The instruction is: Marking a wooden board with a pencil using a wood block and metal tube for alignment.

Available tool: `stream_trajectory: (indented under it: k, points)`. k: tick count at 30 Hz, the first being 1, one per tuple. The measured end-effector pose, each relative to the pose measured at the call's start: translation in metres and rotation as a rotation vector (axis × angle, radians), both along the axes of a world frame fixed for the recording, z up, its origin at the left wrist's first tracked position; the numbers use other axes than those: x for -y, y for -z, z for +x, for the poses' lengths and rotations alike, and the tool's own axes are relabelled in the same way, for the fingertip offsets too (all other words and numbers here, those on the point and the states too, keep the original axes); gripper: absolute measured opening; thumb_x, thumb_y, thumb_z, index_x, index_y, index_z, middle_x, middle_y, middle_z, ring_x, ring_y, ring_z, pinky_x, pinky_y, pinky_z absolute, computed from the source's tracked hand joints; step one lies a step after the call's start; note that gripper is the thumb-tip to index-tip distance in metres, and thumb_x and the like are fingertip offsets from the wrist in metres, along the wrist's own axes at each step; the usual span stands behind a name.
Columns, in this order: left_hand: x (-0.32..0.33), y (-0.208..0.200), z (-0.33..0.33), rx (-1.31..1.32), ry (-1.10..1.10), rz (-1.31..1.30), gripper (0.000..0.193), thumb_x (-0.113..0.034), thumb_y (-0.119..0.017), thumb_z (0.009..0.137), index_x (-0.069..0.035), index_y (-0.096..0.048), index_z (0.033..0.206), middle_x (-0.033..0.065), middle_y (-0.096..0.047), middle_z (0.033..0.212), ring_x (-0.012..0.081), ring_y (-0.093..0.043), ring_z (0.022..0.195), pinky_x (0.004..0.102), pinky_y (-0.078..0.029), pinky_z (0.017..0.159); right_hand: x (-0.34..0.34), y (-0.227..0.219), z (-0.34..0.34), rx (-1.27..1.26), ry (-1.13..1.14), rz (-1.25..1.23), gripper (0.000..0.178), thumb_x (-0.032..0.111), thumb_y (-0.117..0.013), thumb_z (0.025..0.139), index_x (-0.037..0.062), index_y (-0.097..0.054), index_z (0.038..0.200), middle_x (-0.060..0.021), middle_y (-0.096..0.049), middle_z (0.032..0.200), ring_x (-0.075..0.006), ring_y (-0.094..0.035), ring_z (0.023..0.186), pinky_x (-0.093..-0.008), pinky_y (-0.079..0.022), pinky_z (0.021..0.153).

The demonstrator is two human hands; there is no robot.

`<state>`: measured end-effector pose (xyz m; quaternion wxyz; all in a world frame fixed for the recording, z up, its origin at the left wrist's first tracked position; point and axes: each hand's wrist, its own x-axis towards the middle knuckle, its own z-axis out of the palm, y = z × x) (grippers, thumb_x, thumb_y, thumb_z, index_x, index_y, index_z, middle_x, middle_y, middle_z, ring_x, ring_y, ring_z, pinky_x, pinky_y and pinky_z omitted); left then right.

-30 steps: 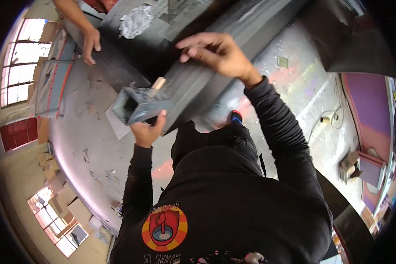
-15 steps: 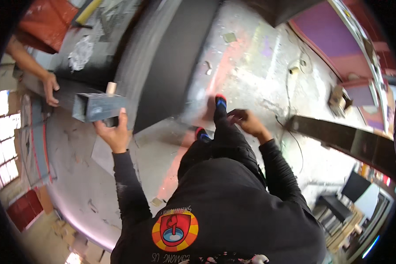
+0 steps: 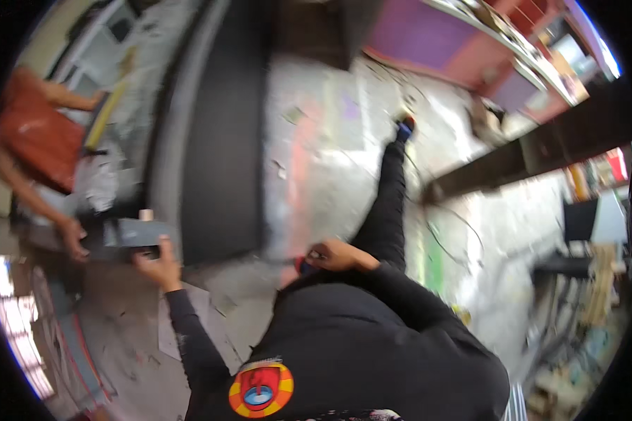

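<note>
At the left edge of the view, low over the concrete floor (image 3: 330, 161), a grey rectangular metal tube (image 3: 137, 232) lies with its open end toward the camera wearer. Left hand (image 3: 159, 263) is under and against the near end of the tube, fingers curled up around its lower edge, gripping it; black sleeve runs back down to the body. A small pale cylindrical stub (image 3: 146, 215) stands on top of the tube, just above the hand. Another person's hand (image 3: 72, 237) rests on the far left side of the same tube, arm bare, orange shirt (image 3: 31, 137) above it near the upper left. Frame is motion-blurred, so finer detail on the tube end cannot be told.

Right hand (image 3: 336, 255) is well apart from the tube, pulled in at the wearer's waist, fingers bent and closed over a small dark item with a red-blue edge; what it is cannot be told. Wearer's leg in black stretches up the middle, blue shoe (image 3: 404, 129) at its end on the floor.

Just right of the tube a broad dark slab or beam (image 3: 221, 140) runs from top edge down to mid-frame. A second long dark beam (image 3: 541, 151) crosses the right side diagonally. Thin cable (image 3: 446, 231) loops on the floor between leg and that beam. Purple-pink wall (image 3: 428, 35) at the top, cluttered shelving at the right edge.
</note>
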<state>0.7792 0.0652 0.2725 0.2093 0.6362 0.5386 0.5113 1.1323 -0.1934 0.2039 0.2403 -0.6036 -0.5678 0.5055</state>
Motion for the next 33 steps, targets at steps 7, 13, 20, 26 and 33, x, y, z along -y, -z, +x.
stream_trajectory:
  k: [7, 13, 20, 26, 33]
  points:
    - [0.003, 0.007, 0.038, -0.292, -0.089, 0.138, 0.063, -0.033, -0.085, 0.068, -0.001, -0.064, 0.118, 0.0180, -0.065, 0.115, 0.0422, -0.057, 0.117, 0.0556, -0.038, 0.107, 0.006, -0.004, 0.030, 0.011, -0.006, -0.045, 0.036, 0.030, -0.066, 0.098, -0.0038, -0.074, 0.110, -0.0160, -0.076, 0.084, -0.0241, -0.074, 0.078, -0.0377, -0.056, 0.074]
    - [0.007, 0.009, 0.027, -0.336, -0.163, 0.178, 0.059, -0.027, -0.087, 0.065, -0.005, -0.060, 0.114, 0.0150, -0.063, 0.114, 0.0403, -0.054, 0.117, 0.0545, -0.037, 0.107, -0.035, 0.038, 0.037, -0.103, -0.208, -0.016, 0.026, 0.024, -0.072, 0.093, 0.0074, -0.076, 0.112, -0.0154, -0.075, 0.099, -0.0311, -0.074, 0.093, -0.0409, -0.056, 0.083]
    - [0.010, 0.015, 0.011, -0.361, -0.177, 0.145, 0.061, -0.025, -0.087, 0.065, -0.004, -0.061, 0.117, 0.0152, -0.063, 0.116, 0.0402, -0.053, 0.118, 0.0533, -0.040, 0.103, -0.147, 0.005, 0.032, -0.316, -0.459, 0.052, 0.025, 0.026, -0.075, 0.097, 0.0019, -0.070, 0.091, -0.0072, -0.062, 0.068, -0.0153, -0.056, 0.065, -0.0353, -0.048, 0.064]
    - [0.021, -0.001, 0.017, -0.314, -0.207, 0.000, 0.060, -0.024, -0.088, 0.065, -0.005, -0.067, 0.118, 0.0183, -0.063, 0.123, 0.0399, -0.056, 0.121, 0.0515, -0.042, 0.106, -0.236, -0.042, 0.007, -0.363, -0.610, 0.257, 0.022, 0.020, -0.076, 0.096, 0.0015, -0.069, 0.087, -0.0063, -0.060, 0.072, -0.0117, -0.052, 0.069, -0.0336, -0.046, 0.064]
    - [0.024, 0.000, 0.008, -0.207, -0.170, -0.113, 0.057, -0.025, -0.089, 0.065, -0.006, -0.069, 0.115, 0.0180, -0.066, 0.121, 0.0378, -0.058, 0.120, 0.0492, -0.044, 0.106, -0.278, -0.102, -0.018, -0.354, -0.660, 0.361, 0.026, 0.027, -0.075, 0.096, 0.0016, -0.071, 0.090, -0.0149, -0.066, 0.075, -0.0214, -0.061, 0.067, -0.0406, -0.049, 0.064]
